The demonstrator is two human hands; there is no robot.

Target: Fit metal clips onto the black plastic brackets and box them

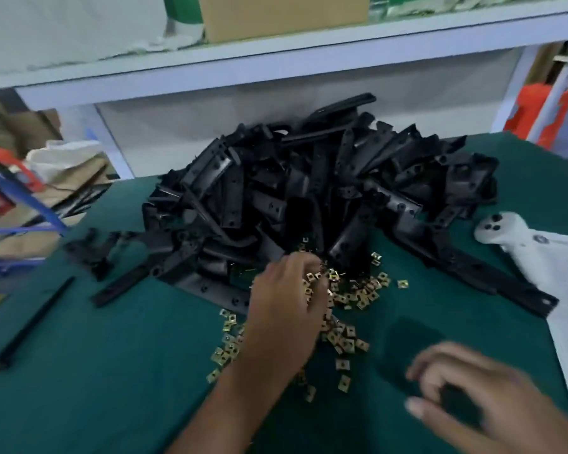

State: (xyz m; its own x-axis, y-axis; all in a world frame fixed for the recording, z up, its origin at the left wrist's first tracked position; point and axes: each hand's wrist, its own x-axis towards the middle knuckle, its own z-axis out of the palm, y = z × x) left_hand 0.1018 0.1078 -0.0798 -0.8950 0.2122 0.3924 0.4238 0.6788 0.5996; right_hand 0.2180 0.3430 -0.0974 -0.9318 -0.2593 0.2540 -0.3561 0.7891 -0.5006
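Blurred at lower right, the right hand hovers with fingers loosely curled; whether it holds anything cannot be told. Left hand, fingers curled, rests on the small brass-coloured metal clips at centre frame. Raking risks scattering clips across the green table or under the heap of black plastic brackets above them.

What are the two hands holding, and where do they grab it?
The left hand reaches into the small gold metal clips, fingers curled; any pinch is hidden. The blurred right hand seems to hold nothing.
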